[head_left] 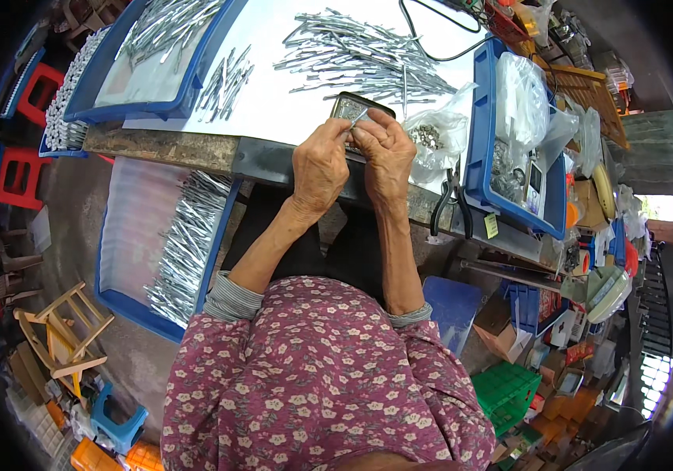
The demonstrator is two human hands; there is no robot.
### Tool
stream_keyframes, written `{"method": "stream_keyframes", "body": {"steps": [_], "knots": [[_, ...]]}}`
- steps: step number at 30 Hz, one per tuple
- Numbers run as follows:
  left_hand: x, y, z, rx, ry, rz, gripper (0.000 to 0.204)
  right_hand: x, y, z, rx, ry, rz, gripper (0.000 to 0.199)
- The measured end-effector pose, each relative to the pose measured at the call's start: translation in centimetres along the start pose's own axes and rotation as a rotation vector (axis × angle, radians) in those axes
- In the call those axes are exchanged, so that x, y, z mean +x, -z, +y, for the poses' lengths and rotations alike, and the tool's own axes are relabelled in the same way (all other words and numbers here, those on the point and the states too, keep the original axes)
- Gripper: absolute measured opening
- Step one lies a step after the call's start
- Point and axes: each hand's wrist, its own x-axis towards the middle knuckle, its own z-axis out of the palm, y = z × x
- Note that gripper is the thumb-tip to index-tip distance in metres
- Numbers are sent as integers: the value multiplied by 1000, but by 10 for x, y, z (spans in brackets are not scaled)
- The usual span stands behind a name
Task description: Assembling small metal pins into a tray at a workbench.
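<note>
Nearest the head camera is my floral maroon top [329, 369], below my fingers, its gray striped cuffs [233, 298] pushed up my forearms. In front of me, over the near edge of the desk [171, 147], my left hand [321, 165] and right hand [388, 161] meet. The fingers of both are pinching a slim silver metal piece [360, 118] between them, tilted up to the right; its ends are partly hidden by my fingertips.

Just behind my fingers is a dark-rimmed rectangular tin [342, 105]. Farther beyond them, a heap of slim silver metal rods [352, 56] spreads over a white sheet [266, 118], with a smaller cluster of rods [226, 84] to their left and a blue tray [183, 106] of more rods past that. Just right of my fingers, a clear plastic bag [453, 124] holds small metal parts [427, 136]; nearer me, black-handled pliers [451, 206] hang over the desk's edge. Farther right stands a blue bin [478, 145] of plastic bags. Below and left of my fingers, another blue tray [102, 263] carries more rods.
</note>
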Motion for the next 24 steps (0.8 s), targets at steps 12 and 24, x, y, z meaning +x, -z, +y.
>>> {"method": "stream_keyframes", "body": {"steps": [12,24], "knots": [[4,2,-6,-44,65,57,11,0,-12,11,10,-4,20,30],[5,-1,-4,-88,111,26,11,-8,-25,10,-317,151,139,26]]}}
